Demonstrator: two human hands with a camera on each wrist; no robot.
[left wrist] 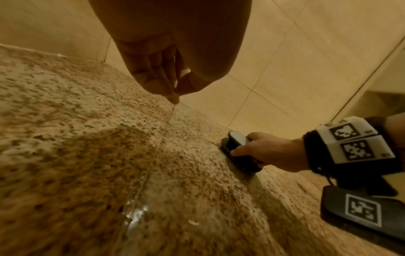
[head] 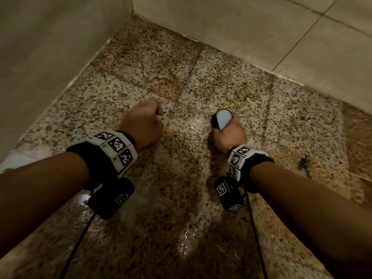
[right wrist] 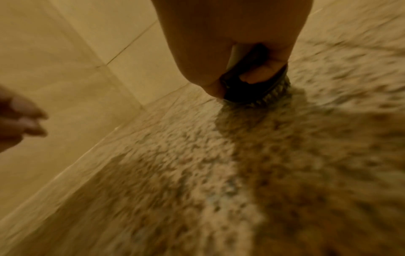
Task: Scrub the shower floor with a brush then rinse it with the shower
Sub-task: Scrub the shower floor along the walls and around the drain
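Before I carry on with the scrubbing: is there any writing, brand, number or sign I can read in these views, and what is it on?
None readable.
Left wrist band: black-and-white square code markers only, no letters or digits.
Right wrist band: the same kind of markers; tiny marks at the panel corners are too small to read.
Brush in the right hand: no visible label or brand.
Wall tiles and shower floor: no text or signs.

Dim, warm light; right wrist view motion-blurred
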